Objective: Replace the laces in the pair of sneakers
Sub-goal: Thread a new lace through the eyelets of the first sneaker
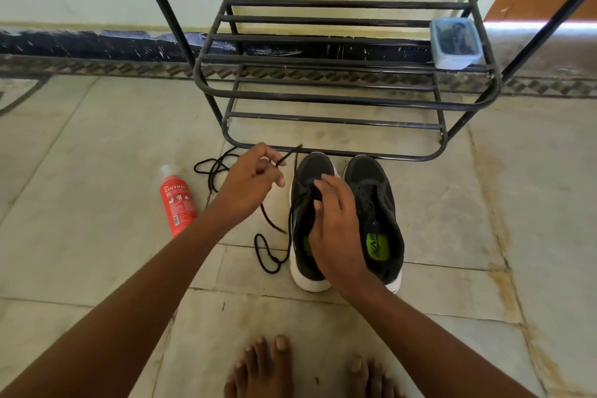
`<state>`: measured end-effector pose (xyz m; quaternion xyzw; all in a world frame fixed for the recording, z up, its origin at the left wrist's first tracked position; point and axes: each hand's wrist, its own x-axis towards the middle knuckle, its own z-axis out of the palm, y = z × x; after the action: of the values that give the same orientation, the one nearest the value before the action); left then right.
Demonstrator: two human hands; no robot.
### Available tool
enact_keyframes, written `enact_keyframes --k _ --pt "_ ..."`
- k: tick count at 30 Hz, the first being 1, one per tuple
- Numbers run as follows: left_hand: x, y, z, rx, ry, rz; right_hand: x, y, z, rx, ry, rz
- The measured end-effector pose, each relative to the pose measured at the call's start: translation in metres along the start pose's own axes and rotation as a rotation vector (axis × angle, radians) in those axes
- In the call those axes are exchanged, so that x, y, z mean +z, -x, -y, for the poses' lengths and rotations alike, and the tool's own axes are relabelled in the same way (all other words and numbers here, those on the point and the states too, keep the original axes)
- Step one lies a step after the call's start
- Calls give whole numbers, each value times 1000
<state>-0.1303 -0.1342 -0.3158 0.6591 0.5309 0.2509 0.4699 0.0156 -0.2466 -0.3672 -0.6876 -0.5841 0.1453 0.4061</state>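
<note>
2 black sneakers, white soles, side by side on floor tiles, toes toward rack: left sneaker (302,220) partly laced, right sneaker (376,203) unlaced; black lace (269,220) trailing left, another lace (213,168) loose beyond

Bare forearms, no sleeves; hands (252,174) without rings or watch; bare feet (258,368).

— Anything here you can actually read?

— The red bottle (177,203) lying on the floor says "CINTHOL" in white capitals. The smaller print and barcode below it are too fine to make out.

— And the shoes?

— The right sneaker (374,220) has dark lettering on its green insole patch, partly hidden. I can't read it for sure.
</note>
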Motion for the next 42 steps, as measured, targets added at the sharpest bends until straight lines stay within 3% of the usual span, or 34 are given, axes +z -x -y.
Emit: enact_keyframes --k 7,12,17,21,29,32,38,42 --pt "-11 23 -39 290 39 35 -21 -59 16 -49 -370 264" --pt "-19 24 -35 372 -59 59 -32 -88 20 -115 -291 164" --pt "-25 17 10 236 -139 -126 -48 -102 5 39 -128 10" --pt "-28 23 53 80 -123 -121 -62 -106 -6 118 -44 42" --pt "-23 43 90 -65 -264 -65 -61 -110 -8 411 -315 -30" --pt "-14 46 94 -76 -276 -126 -57 -109 -10 398 -384 78" --pt "6 25 55 -154 19 -142 -45 -77 -13 336 -36 267" --pt "23 8 29 -147 116 -66 -33 -61 -22 278 156 465"
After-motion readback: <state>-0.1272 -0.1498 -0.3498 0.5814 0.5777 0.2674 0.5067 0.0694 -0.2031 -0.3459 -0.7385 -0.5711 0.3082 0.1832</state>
